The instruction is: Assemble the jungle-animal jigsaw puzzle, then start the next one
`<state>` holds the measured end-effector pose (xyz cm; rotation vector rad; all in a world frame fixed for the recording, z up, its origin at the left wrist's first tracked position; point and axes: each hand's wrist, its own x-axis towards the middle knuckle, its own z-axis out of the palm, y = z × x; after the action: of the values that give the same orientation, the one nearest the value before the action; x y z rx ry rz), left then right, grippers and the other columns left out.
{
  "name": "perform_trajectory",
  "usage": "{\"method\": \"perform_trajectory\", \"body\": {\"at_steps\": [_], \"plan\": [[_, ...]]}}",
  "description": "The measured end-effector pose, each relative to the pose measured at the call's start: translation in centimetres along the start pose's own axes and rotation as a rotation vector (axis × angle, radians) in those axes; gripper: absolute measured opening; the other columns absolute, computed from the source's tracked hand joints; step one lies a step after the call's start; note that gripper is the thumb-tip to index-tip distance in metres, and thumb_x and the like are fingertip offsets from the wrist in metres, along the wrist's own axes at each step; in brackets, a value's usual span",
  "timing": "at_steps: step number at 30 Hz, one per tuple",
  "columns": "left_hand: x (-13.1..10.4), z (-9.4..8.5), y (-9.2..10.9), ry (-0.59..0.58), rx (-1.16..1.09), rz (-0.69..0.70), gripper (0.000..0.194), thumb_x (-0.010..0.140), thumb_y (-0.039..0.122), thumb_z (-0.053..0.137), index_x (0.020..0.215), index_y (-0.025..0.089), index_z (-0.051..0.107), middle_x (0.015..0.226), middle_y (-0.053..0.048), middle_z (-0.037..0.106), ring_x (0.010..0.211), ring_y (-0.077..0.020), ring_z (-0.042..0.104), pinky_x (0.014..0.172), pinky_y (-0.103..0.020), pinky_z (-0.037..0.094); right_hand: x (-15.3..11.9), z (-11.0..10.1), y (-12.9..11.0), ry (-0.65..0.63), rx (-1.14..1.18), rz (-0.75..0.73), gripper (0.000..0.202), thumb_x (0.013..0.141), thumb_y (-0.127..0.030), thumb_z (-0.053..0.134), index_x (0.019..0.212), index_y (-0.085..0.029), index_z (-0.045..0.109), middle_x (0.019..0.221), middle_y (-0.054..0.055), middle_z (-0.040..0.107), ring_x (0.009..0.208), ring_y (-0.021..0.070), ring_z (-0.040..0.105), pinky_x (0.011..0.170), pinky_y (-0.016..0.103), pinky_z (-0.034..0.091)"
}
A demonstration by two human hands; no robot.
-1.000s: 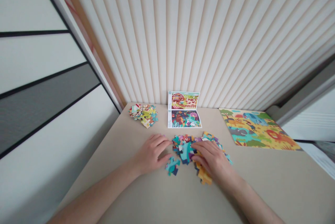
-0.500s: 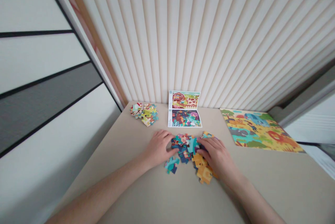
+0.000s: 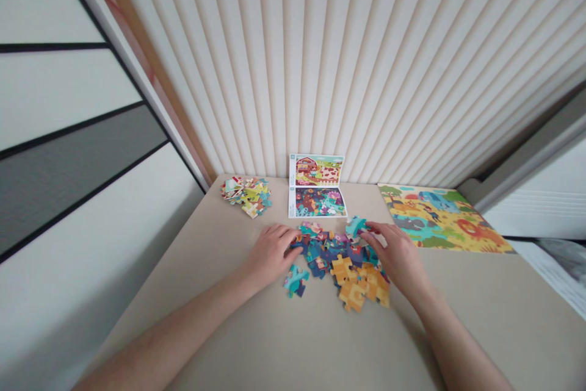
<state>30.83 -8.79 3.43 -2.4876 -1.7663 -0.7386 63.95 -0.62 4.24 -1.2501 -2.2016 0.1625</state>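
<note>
A loose pile of dark blue and teal jigsaw puzzle pieces (image 3: 332,249) lies on the table between my hands. At its left edge rests my left hand (image 3: 273,252), thumb and fingers apart, the fingertips touching the outer pieces. My right hand (image 3: 394,251) pinches a teal puzzle piece (image 3: 355,226) between thumb and fingers at the pile's far right side. Several orange puzzle pieces (image 3: 354,293), plain side up, lie at the near right of the pile. A small teal and navy cluster (image 3: 295,281) sits apart in front of my left hand.
Behind the pile, a folded picture leaflet (image 3: 317,202) leans against the pleated blind (image 3: 293,61). Another heap of puzzle pieces (image 3: 247,196) lies at the far left of the table (image 3: 293,342). An animal picture sheet (image 3: 442,220) lies flat at the right.
My right hand has moved off the pile to the right, now with a teal piece in its fingers. More orange pieces show. My left hand stays at the pile's left edge.
</note>
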Motion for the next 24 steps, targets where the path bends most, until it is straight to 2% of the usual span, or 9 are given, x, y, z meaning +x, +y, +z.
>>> {"method": "perform_trajectory", "body": {"at_steps": [3, 6, 10, 12, 14, 17, 19, 21, 24], "plan": [[0.2, 0.0, -0.1, 0.018, 0.043, 0.007, 0.016, 0.101, 0.028, 0.067, 0.116, 0.021, 0.068, 0.110, -0.007, 0.073, 0.105, -0.0263, 0.065, 0.093, -0.042, 0.048, 0.2, 0.4, 0.7, -0.026, 0.011, 0.015, 0.033, 0.105, -0.048, 0.057, 0.119, -0.022, 0.073, 0.114, 0.011, 0.078, 0.107, 0.0306, 0.072, 0.094, 0.047, 0.057], [0.2, -0.1, -0.2, 0.037, 0.087, 0.008, 0.015, 0.102, 0.027, 0.066, 0.115, 0.021, 0.068, 0.108, -0.007, 0.073, 0.102, -0.0264, 0.065, 0.091, -0.042, 0.047, 0.2, 0.7, 0.3, -0.032, -0.003, -0.011, 0.033, 0.104, -0.044, 0.059, 0.126, -0.023, 0.072, 0.123, 0.011, 0.076, 0.114, 0.0318, 0.069, 0.100, 0.049, 0.055], [0.2, -0.5, -0.4, 0.057, 0.142, 0.011, 0.012, 0.103, 0.026, 0.064, 0.110, 0.020, 0.070, 0.102, -0.007, 0.072, 0.100, -0.0272, 0.065, 0.089, -0.044, 0.047, -0.3, -0.1, -2.2, -0.059, 0.025, -0.133, 0.031, 0.105, -0.039, 0.058, 0.128, -0.025, 0.073, 0.129, 0.012, 0.072, 0.119, 0.0296, 0.066, 0.105, 0.049, 0.053], [0.1, -0.7, -0.4, 0.066, 0.163, 0.010, 0.011, 0.103, 0.025, 0.062, 0.108, 0.020, 0.071, 0.099, -0.008, 0.071, 0.098, -0.0274, 0.064, 0.089, -0.044, 0.047, -0.7, -0.5, -3.8, -0.159, 0.058, -0.252, 0.030, 0.105, -0.040, 0.060, 0.128, -0.027, 0.074, 0.133, 0.011, 0.070, 0.123, 0.0289, 0.064, 0.108, 0.049, 0.051], [0.0, -0.9, -0.2, 0.066, 0.168, 0.026, 0.015, 0.104, 0.023, 0.060, 0.114, 0.020, 0.072, 0.103, -0.008, 0.071, 0.102, -0.0269, 0.064, 0.092, -0.044, 0.047, -1.0, -0.7, -5.2, -0.257, 0.074, -0.350, 0.029, 0.103, -0.044, 0.065, 0.127, -0.030, 0.075, 0.140, 0.010, 0.068, 0.130, 0.0297, 0.061, 0.112, 0.051, 0.047], [-0.3, -1.1, 0.6, 0.014, 0.137, 0.160, 0.028, 0.105, 0.026, 0.060, 0.132, 0.024, 0.068, 0.123, -0.008, 0.070, 0.116, -0.0260, 0.062, 0.100, -0.044, 0.047, -1.4, -0.8, -6.1, -0.328, 0.067, -0.384, 0.026, 0.099, -0.048, 0.071, 0.117, -0.032, 0.079, 0.142, 0.007, 0.067, 0.134, 0.0306, 0.058, 0.116, 0.053, 0.043], [-0.6, -1.2, 1.4, -0.032, 0.111, 0.270, 0.031, 0.104, 0.029, 0.060, 0.134, 0.025, 0.067, 0.129, -0.008, 0.069, 0.122, -0.0267, 0.060, 0.104, -0.045, 0.045, -1.3, -1.0, -5.9, -0.347, 0.056, -0.367, 0.022, 0.097, -0.047, 0.073, 0.110, -0.031, 0.079, 0.141, 0.007, 0.068, 0.133, 0.0301, 0.059, 0.117, 0.054, 0.042], [-0.8, -1.2, 1.9, -0.049, 0.093, 0.323, 0.028, 0.105, 0.030, 0.060, 0.131, 0.024, 0.070, 0.125, -0.008, 0.070, 0.120, -0.0269, 0.061, 0.105, -0.047, 0.045, -1.1, -1.2, -5.3, -0.356, 0.045, -0.352, 0.017, 0.097, -0.044, 0.074, 0.102, -0.028, 0.079, 0.139, 0.007, 0.070, 0.132, 0.0291, 0.061, 0.118, 0.054, 0.040], [-1.1, -1.0, 1.8, -0.020, 0.071, 0.320, 0.023, 0.104, 0.030, 0.061, 0.123, 0.023, 0.073, 0.115, -0.007, 0.072, 0.113, -0.0253, 0.063, 0.101, -0.045, 0.045, -0.8, -1.6, -4.4, -0.353, 0.028, -0.340, 0.017, 0.098, -0.040, 0.073, 0.090, -0.026, 0.075, 0.130, 0.008, 0.073, 0.129, 0.0271, 0.063, 0.119, 0.053, 0.039]]}}
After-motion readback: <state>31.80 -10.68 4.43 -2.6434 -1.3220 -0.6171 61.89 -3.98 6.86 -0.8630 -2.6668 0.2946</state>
